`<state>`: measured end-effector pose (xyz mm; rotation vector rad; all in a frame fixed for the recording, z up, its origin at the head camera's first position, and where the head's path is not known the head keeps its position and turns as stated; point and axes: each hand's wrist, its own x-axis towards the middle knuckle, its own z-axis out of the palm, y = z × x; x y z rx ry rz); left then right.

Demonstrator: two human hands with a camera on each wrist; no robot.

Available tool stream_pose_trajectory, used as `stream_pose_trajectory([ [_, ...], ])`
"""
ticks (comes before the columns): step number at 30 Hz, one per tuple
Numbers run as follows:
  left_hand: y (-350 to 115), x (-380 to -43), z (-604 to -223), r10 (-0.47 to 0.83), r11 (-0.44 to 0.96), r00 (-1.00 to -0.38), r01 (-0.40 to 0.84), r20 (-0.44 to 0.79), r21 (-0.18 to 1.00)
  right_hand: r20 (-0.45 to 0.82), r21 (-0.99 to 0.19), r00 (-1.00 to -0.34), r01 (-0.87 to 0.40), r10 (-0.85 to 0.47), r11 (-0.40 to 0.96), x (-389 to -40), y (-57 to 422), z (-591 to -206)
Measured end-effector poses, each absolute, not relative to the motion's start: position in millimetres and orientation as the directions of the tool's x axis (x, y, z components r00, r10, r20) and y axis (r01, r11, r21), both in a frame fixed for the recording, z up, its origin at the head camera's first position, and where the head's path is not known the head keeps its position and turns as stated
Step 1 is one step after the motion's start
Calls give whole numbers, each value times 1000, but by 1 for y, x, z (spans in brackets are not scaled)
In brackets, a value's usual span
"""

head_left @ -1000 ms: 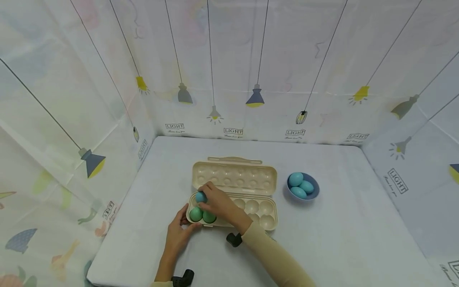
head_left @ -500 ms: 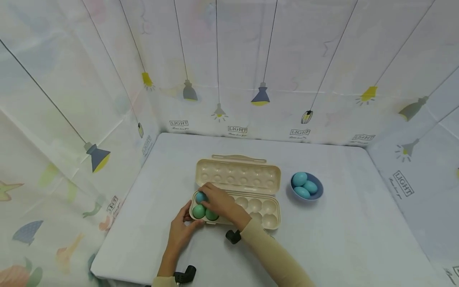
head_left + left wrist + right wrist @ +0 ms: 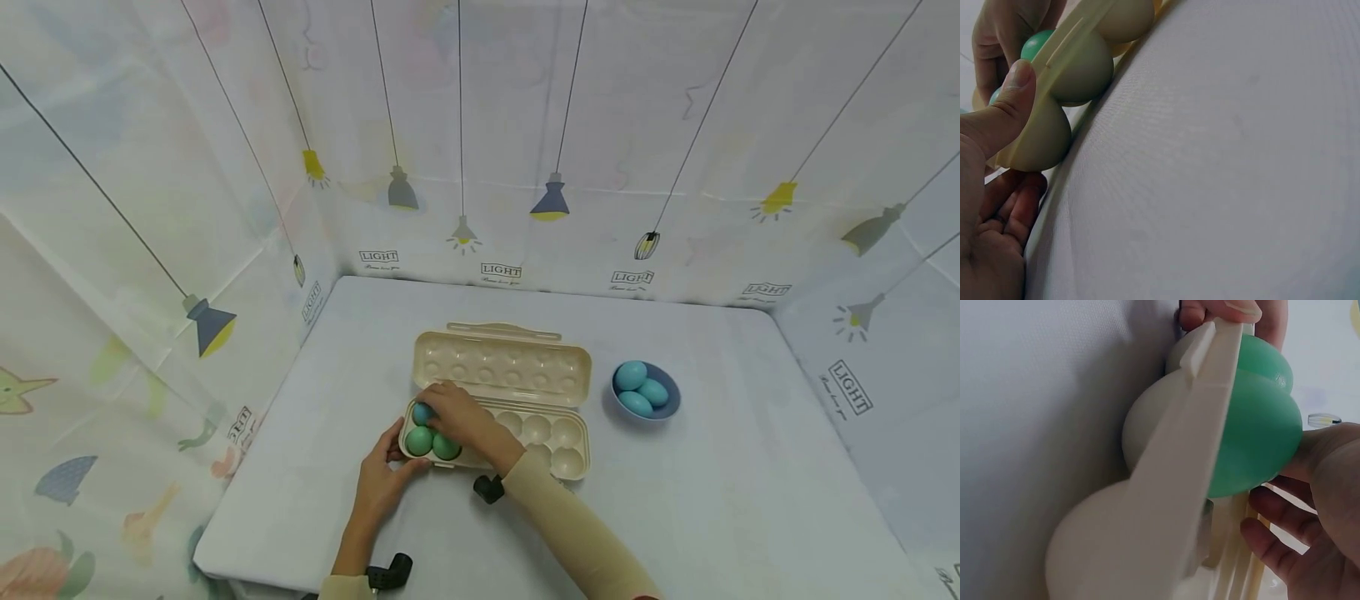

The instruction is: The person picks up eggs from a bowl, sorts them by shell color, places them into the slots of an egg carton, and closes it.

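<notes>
smooth blue egg (image 3: 422,412) pinched in right grip (image 3: 467,421); beige carton (image 3: 525,377) held by left grip (image 3: 381,479); two green eggs (image 3: 419,441) inside, three blue eggs (image 3: 635,404) in bowl (image 3: 666,413).

Pale sheets (image 3: 502,100) printed with hanging lamps (image 3: 551,200) surround a white table (image 3: 750,467) on three sides.

Dim, greyish light lay evenly over the head view — a soft shadow fell left of the blue bowl (image 3: 662,413). In the wrist views, the egg carton (image 3: 1044,134) had a shaded underside; the farther green egg (image 3: 1265,357) caught a faint glint.
</notes>
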<state>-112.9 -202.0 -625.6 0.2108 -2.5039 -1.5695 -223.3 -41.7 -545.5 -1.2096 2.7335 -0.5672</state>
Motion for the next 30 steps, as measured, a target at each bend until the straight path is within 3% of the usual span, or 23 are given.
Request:
stream_pose_trajectory([
  [17, -201, -113, -624, -214, 436, -974, -26, 75, 900, -9, -343, -700, -669, -714, 660, -222, -43, -544],
  [30, -200, -112, -624, -218, 446, -974, -50, 54, 894, 137, -290, -662, -738, -737, 609, -217, -27, -528],
])
